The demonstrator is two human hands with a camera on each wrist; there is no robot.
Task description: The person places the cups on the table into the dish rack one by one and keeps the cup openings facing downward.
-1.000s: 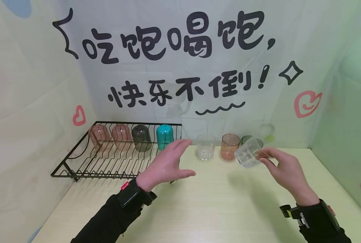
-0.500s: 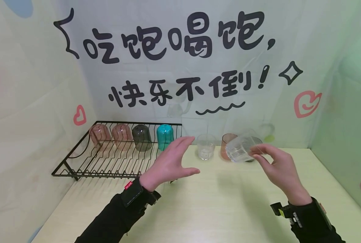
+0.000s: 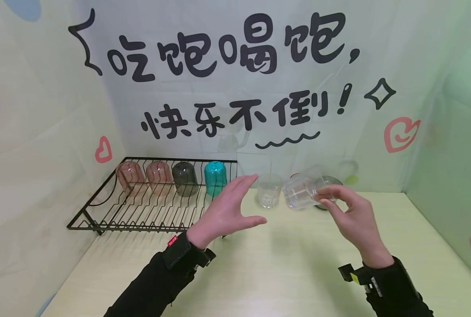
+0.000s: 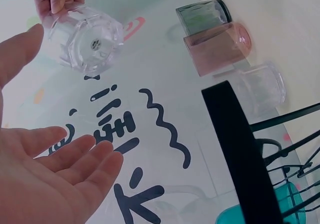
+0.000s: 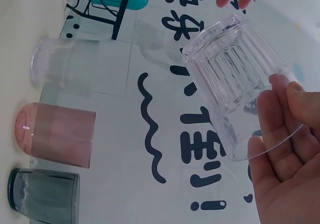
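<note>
My right hand [image 3: 354,220] pinches a clear drinking glass [image 3: 296,191] near its rim, thumb against fingers. The glass is tilted above the table, its thick fluted base pointing towards my left hand [image 3: 223,211]. That left hand is held up beside the rack's right end, fingers extended and thumb spread apart, nothing in its grasp. A gap separates it from the held glass. Behind, a second clear glass [image 3: 268,191], a pink glass [image 5: 57,134] and a dark grey-green glass [image 5: 45,196] stand upright in a row. In the head view the held glass covers most of the pink one.
A black wire rack [image 3: 128,229] stands at the left. Upside down along its back are two pink cups [image 3: 158,178], a grey cup [image 3: 184,179] and a turquoise cup [image 3: 215,178]. A printed cloth [image 3: 203,92] hangs behind the pale table [image 3: 275,273].
My right hand has carried the clear glass leftward, across the front of the grey-green and pink glasses. My left hand has shifted slightly right and up, still spread.
</note>
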